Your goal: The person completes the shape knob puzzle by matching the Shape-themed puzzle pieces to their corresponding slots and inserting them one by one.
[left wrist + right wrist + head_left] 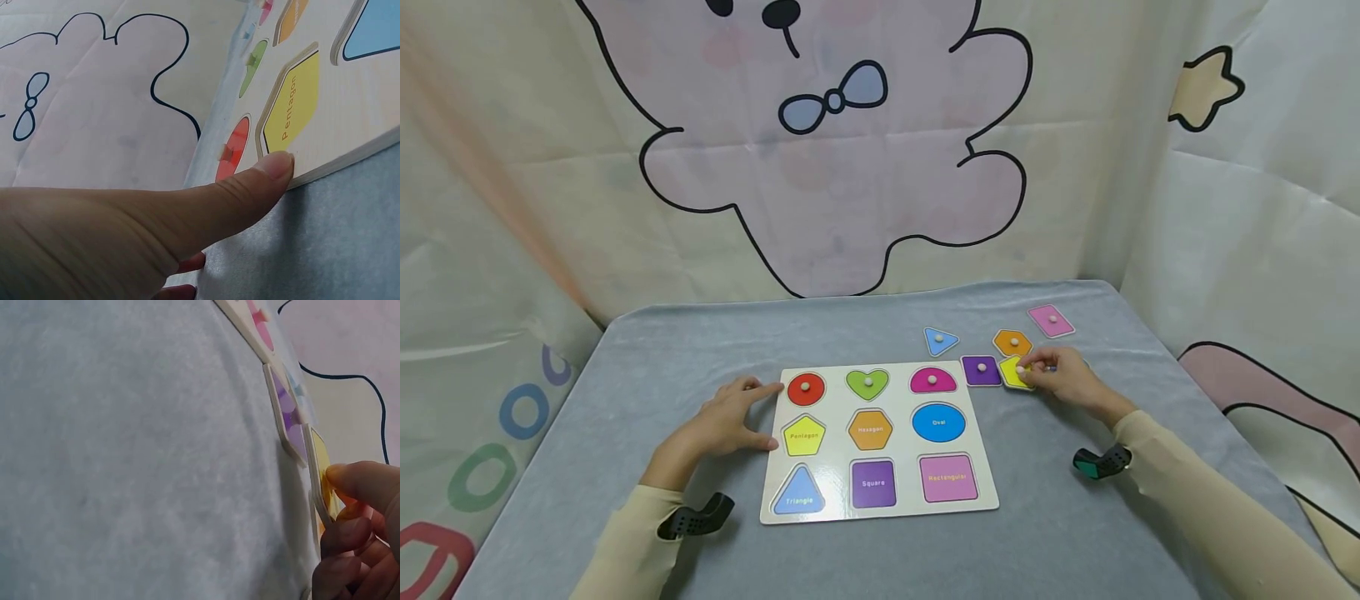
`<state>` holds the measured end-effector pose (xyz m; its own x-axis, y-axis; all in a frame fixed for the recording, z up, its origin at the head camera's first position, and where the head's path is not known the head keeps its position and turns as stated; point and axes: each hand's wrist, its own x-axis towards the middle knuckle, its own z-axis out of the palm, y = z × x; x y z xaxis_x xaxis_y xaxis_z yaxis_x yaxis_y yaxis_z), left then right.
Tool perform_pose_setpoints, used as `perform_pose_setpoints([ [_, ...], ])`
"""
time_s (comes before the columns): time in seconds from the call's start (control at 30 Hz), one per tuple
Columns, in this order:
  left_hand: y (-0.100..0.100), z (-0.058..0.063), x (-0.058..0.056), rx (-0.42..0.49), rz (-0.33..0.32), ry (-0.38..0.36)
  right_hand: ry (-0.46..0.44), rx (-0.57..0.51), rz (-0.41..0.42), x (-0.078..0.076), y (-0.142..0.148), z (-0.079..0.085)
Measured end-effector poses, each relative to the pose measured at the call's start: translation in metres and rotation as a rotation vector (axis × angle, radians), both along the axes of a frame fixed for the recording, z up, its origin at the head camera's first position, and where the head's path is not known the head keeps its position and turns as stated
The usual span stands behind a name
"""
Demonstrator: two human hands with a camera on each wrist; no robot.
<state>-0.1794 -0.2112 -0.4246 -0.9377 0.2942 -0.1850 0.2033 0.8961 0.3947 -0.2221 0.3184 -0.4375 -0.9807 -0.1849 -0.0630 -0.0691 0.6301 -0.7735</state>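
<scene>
A white shape puzzle board (838, 490) lies on the table with a red circle (806, 389), a green heart (868, 384) and a magenta half-circle (932, 381) in its top row. My left hand (724, 422) rests at the board's left side; in the left wrist view its straight thumb (250, 184) touches the edge beside the printed pentagon recess (292, 103). Beyond the board's top right corner, my right hand (1067, 379) pinches the yellow pentagon piece (320, 469) with thumb and fingers. The piece looks tilted. Fingers cover its knob.
Around the pentagon piece lie a purple square piece (977, 369), an orange hexagon piece (1006, 340), a blue triangle piece (937, 343) and a pink four-sided piece (1051, 322). Grey cloth (1060, 533) covers the table. A printed curtain (850, 192) hangs behind it.
</scene>
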Motion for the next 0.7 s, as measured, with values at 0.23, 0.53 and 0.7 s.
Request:
perform_pose_setpoints([
  [0.23, 0.001, 0.0, 0.0, 0.003, 0.004, -0.008, 0.038, 0.016, 0.017, 0.001, -0.007, 0.009],
  [0.53, -0.001, -0.001, -0.001, 0.0, -0.009, -0.004, 0.037, 0.008, 0.046, 0.002, -0.021, 0.019],
  [0.7, -0.001, 0.001, -0.002, 0.005, -0.005, -0.008, 0.065, 0.006, 0.074, 0.0, -0.023, 0.021],
])
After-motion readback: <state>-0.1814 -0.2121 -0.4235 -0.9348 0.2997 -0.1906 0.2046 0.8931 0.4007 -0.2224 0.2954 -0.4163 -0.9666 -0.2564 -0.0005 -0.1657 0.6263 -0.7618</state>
